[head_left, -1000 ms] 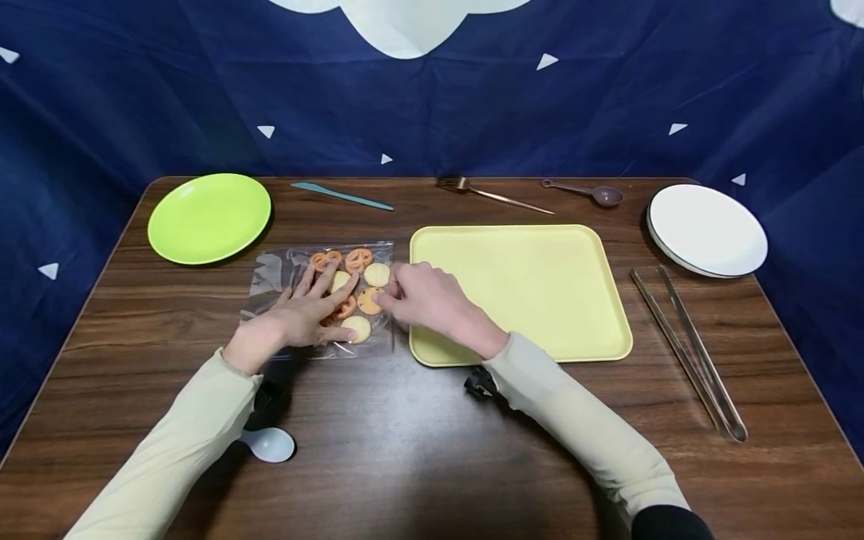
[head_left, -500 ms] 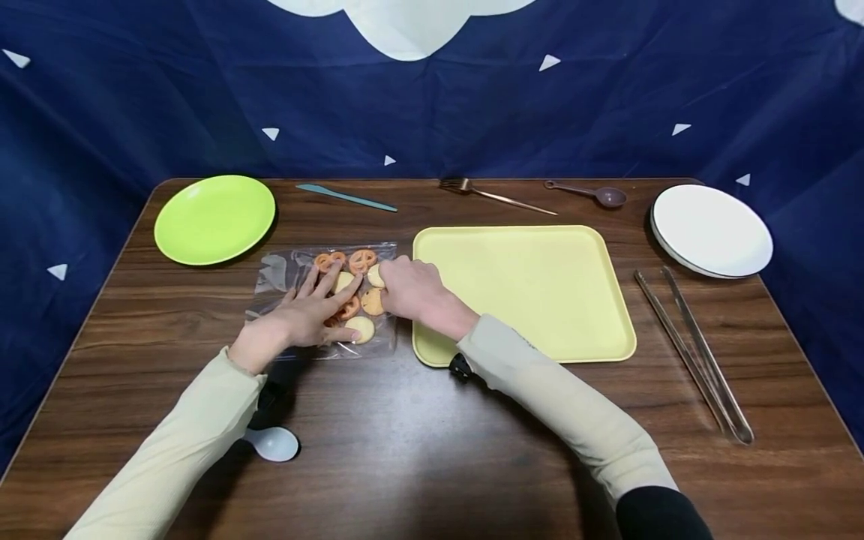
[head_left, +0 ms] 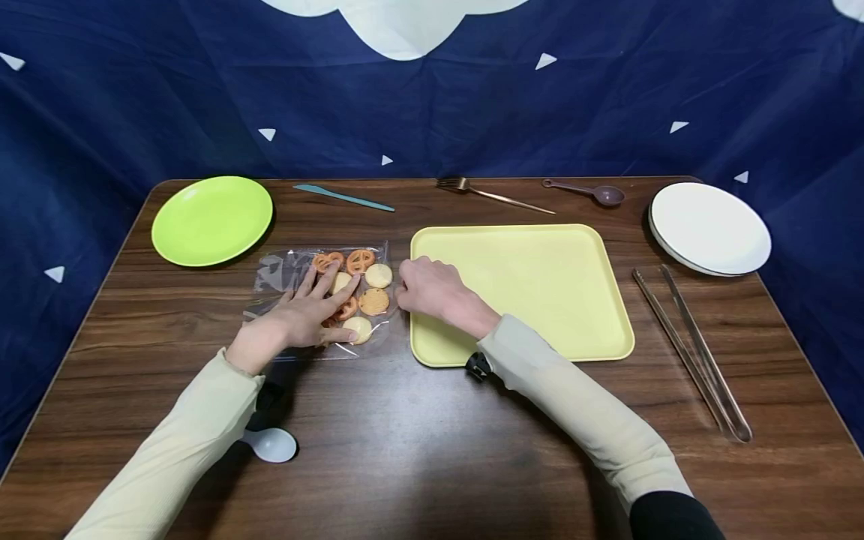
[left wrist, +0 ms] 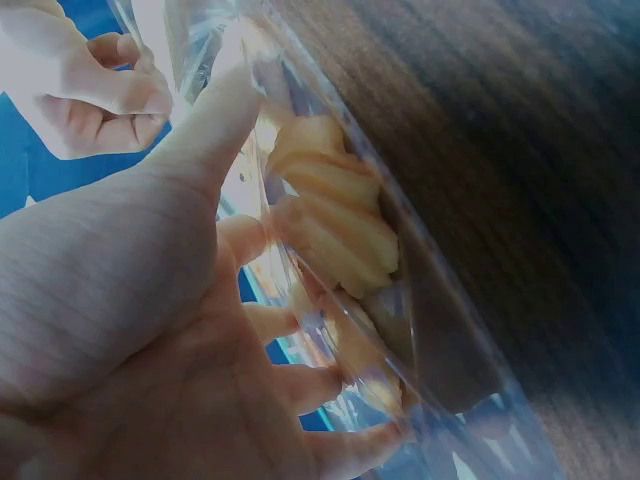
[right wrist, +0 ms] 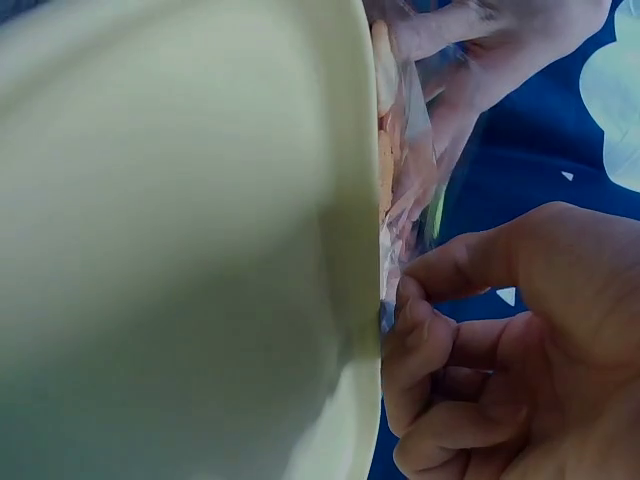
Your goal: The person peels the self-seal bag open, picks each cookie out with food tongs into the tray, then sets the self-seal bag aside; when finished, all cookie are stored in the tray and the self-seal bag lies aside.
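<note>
Pressing lightly down, the left hand [head_left: 300, 319] lay with its fingers spread across the clear bag [head_left: 273, 274], I suppose so that the slippery film would not slide over the wood. From where I stood, that hand gripped nothing; it was only a broad weight. The right hand [head_left: 435, 289] had its fingers curled, thumb and forefinger pinching the film at the bag's right edge, a hold that seemed meant to pull against the flat palm opposite. Whether its knuckles touched the tray below, I couldn't tell.

The bag itself lay flat on the brown table [head_left: 391, 435], just left of the yellow tray [head_left: 526, 292]. Inside it, round cookies [head_left: 373, 302] and pretzels [head_left: 361, 261] were bunched mostly toward the pinched end, some half hidden under the fingers.

Everything else sat around the edges, perhaps to leave the arms some room: a green plate [head_left: 212, 221] at the far left, a blue knife [head_left: 344, 198], a copper-coloured fork [head_left: 499, 198] and a purple spoon [head_left: 607, 196] along the back, white dishes [head_left: 710, 229] and metal tongs [head_left: 702, 367] on the right. A pale spoon [head_left: 274, 445] lay near the left sleeve [head_left: 175, 442], its handle out of sight.
</note>
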Demonstrator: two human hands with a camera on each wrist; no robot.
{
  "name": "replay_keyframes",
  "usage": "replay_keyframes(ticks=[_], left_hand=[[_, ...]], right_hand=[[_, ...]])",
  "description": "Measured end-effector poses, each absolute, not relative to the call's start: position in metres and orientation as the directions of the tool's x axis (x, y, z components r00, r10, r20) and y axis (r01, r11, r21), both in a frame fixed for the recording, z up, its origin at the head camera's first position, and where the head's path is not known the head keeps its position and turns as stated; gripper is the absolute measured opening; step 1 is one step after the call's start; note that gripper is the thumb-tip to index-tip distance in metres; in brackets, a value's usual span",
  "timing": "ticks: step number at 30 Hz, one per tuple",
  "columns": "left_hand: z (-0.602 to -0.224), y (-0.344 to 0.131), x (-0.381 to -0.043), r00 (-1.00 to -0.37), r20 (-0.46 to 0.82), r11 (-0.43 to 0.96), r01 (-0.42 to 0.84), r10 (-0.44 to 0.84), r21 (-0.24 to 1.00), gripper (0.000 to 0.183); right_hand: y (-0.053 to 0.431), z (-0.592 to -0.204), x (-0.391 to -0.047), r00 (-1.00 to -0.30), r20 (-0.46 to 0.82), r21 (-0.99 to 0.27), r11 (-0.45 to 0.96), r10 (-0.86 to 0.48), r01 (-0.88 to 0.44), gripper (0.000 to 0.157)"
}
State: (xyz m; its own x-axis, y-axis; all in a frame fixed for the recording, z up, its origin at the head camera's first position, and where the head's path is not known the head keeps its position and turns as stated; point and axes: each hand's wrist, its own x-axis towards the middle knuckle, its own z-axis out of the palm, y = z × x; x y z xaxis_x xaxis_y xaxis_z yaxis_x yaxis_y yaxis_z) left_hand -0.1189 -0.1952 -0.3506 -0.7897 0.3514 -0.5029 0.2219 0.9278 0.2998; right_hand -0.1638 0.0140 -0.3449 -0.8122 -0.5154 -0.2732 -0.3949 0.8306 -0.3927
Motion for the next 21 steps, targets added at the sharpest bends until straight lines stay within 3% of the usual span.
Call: replay_keyframes(ticks=[7, 12, 17, 21], left_hand=[[-0.351, -0.198, -0.119, -0.790, -0.505, 0.931, 0.224, 0.347, 0.290, 0.088], [-0.352, -0.199, -0.119, -0.792, -0.502, 0.930, 0.221, 0.347, 0.294, 0.088], [-0.352, -0.198, -0.118, -0.794, -0.497, 0.927, 0.218, 0.351, 0.306, 0.087], [-0.352, -0.198, -0.118, -0.795, -0.499, 0.929, 0.213, 0.345, 0.303, 0.088]], right_hand=[[0.015, -0.338, -0.168, -0.819, -0.261, -0.463, 0.811, -0.511, -0.358, 0.030], [-0.002, -0.337, -0.178, -0.827, -0.274, -0.399, 0.840, -0.491, -0.367, 0.039], [-0.016, -0.341, -0.187, -0.819, -0.304, -0.331, 0.860, -0.486, -0.388, 0.029], [-0.018, -0.341, -0.190, -0.818, -0.314, -0.349, 0.860, -0.481, -0.372, 0.026]])
